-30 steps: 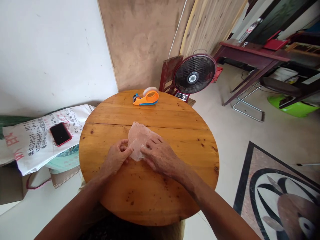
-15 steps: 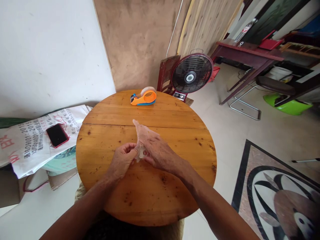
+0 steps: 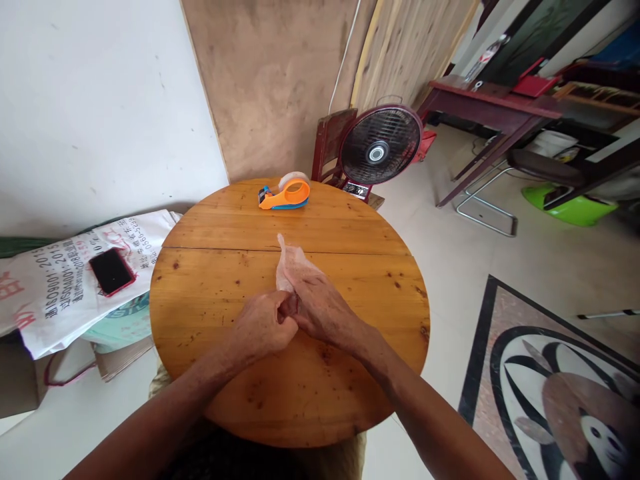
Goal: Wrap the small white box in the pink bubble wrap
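Note:
A thin, see-through plastic bag (image 3: 289,263) lies gathered into a narrow strip at the middle of the round wooden table (image 3: 210,280). My left hand (image 3: 265,325) and my right hand (image 3: 317,303) meet at its near end, fingers pinched together on the plastic. The far end of the bag points away from me and rests on the tabletop. An orange and blue tape dispenser (image 3: 285,193) sits at the table's far edge, well beyond both hands.
A black phone in a red case (image 3: 111,271) lies on a printed white sack (image 3: 60,287) left of the table. A black floor fan (image 3: 379,145) and a red chair stand behind the table. A dark red desk (image 3: 495,110) is at the back right.
The bag lay spread flat under my fingers; both hands have bunched it into a narrow strip and closed together on its near end. The view has shifted slightly.

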A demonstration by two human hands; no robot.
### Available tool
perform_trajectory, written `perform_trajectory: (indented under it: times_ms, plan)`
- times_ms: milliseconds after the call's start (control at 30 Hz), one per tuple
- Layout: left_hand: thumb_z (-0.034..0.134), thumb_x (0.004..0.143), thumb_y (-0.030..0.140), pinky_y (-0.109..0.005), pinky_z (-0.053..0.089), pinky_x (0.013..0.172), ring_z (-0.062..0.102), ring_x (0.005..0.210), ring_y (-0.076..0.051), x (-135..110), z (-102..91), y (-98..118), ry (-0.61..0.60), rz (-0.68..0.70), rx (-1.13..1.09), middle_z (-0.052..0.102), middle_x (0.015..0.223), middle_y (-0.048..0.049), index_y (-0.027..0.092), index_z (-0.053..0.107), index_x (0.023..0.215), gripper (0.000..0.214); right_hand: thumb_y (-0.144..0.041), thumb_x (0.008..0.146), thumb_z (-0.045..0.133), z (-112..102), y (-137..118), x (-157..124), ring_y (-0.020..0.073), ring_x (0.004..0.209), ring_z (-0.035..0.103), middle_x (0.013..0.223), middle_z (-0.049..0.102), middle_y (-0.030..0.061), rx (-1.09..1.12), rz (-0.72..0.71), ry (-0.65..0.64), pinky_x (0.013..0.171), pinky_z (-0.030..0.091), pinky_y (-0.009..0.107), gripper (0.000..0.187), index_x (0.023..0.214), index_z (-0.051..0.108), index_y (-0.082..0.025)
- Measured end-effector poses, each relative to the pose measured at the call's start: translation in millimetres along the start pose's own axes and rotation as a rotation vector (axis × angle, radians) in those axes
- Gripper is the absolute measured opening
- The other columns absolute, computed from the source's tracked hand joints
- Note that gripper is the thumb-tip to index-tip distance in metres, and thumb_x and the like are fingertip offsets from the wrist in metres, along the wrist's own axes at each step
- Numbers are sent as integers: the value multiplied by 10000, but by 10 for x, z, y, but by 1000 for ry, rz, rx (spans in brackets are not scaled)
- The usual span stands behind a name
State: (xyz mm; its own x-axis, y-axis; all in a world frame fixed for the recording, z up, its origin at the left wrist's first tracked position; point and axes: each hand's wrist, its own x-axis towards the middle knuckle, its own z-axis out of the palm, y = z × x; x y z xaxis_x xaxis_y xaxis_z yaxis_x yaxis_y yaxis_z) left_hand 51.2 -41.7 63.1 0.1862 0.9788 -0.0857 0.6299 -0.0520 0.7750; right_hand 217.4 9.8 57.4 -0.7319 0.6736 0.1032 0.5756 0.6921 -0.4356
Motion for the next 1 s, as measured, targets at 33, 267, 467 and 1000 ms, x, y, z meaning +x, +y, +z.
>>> perform_trajectory:
  times_ms: [33,267,467,1000]
  plan:
    - [492,651,98,-262,270,552,406,563,-121,1,-23,11,-13,27,23,488,606,26,191,502,658,93,-268,787,673,-41,10,-45,297,1180,540,1255,608,153,22,5,-4,997,420,448,640,1374,447,-151]
    - [412,852,208,-285,229,571,373,556,-123,73,-48,-67,-88,132,119,425,570,20,187,430,578,276,-348,896,590,-93,81,-550,251,1072,606,1204,647,106,145,306,253,870,509,402,429,1302,528,-223]
    - [449,887,220,-288,296,610,483,648,-158,79,43,-138,-52,161,285,577,686,-28,188,571,682,241,-507,815,640,250,41,-664,287,964,636,1195,628,173,137,621,487,801,525,451,645,1341,482,-169]
    - [498,907,139,-389,472,862,535,930,-237,155,11,-200,3,510,472,657,991,-87,142,651,843,166,-376,809,554,412,-55,-351,210,743,641,883,704,67,567,786,554,704,529,340,417,1159,600,-154]
